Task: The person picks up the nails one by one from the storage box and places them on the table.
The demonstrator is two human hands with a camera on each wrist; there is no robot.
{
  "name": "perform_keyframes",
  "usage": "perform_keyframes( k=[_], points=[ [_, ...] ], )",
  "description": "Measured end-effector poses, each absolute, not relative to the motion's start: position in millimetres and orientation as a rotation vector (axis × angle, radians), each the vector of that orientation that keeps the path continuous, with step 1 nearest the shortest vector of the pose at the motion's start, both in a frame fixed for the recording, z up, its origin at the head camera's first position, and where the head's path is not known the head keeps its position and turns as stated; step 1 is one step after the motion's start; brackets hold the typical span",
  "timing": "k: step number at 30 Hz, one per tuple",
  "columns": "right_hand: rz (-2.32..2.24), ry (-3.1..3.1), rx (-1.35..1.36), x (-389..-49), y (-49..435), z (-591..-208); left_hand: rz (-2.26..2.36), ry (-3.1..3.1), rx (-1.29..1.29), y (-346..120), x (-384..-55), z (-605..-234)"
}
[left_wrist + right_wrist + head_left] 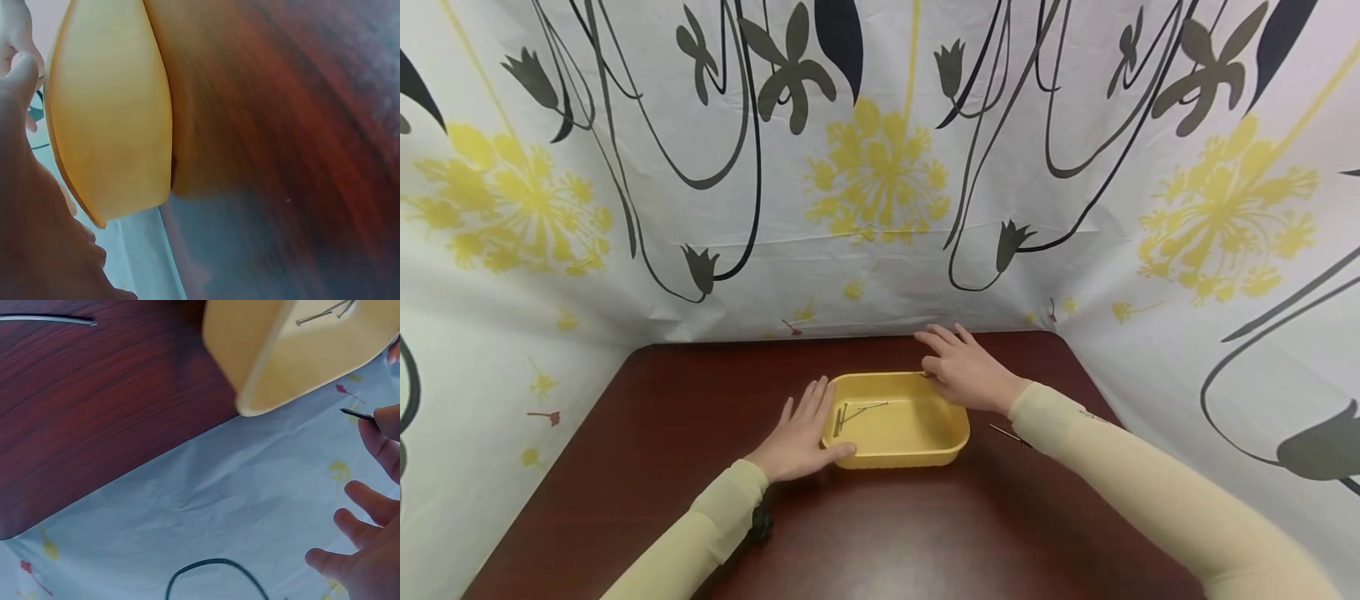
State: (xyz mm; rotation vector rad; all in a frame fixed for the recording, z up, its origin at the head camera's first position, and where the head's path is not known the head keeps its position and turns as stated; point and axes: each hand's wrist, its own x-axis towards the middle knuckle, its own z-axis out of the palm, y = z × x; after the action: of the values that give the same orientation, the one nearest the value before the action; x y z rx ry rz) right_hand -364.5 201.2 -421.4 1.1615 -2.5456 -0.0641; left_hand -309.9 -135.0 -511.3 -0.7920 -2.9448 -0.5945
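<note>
Left hand (801,437) laid along the yellow tray (917,425), fingers straight; right hand (962,371) pinching a single nail (357,414) above the tray's right end.
Tray on dark red table (880,529), left palm against its left side, left thumb over the near rim. Right hand's other fingers spread apart. Loose nails (838,422) inside, bunched at tray's left end. Thin rod (1004,432) on table, right of tray, near right sleeve (1097,442). Patterned cloth (880,283) behind.
</note>
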Motion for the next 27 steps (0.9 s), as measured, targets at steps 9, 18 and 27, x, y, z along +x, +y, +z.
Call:
perform_keyframes(
  k=[9, 18, 27],
  points=[
    [-0.013, -2.593, 1.067, -359, 237, -429, -0.545, -2.934, -0.764, -133, -308, -516],
    [0.035, -2.714, 0.936, -353, 272, -446, -0.554, -2.967, -0.745, -130, -303, -515],
    [0.052, -2.769, 0.917, -351, 294, -468, -0.540, -2.967, -0.723, -129, -302, -514]
  ],
)
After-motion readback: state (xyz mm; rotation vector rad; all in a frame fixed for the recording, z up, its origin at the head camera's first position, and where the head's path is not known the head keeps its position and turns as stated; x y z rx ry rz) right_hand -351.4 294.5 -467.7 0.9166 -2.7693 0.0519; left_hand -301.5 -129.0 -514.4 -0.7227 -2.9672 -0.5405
